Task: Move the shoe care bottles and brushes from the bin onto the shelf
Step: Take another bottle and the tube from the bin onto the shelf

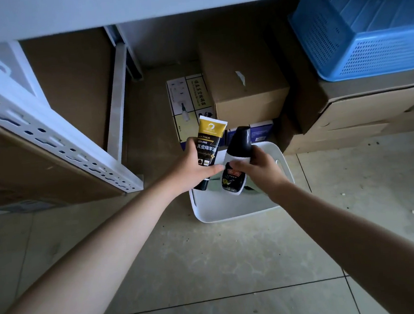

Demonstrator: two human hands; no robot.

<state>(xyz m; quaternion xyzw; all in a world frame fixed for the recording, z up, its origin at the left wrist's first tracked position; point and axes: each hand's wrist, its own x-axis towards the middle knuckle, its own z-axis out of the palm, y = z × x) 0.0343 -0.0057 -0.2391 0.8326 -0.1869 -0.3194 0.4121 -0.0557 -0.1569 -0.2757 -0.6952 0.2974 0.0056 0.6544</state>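
A white plastic bin [233,208] stands on the tiled floor in front of me. Above it my left hand [193,166] grips a black and yellow tube of leather cream [210,137], its cap pointing down. My right hand [258,167] holds a white shoe polish bottle with a black cap [238,145], upside down and just right of the tube. Both items hover over the bin's far half. The hands and bottles hide much of the bin's inside. The white shelf board [137,2] runs across the top of the view.
A white slotted shelf upright [57,142] slants at the left. Brown cardboard boxes [247,88] and a printed carton [188,100] sit under the shelf behind the bin. A blue perforated basket [365,32] rests on stacked boxes at the right.
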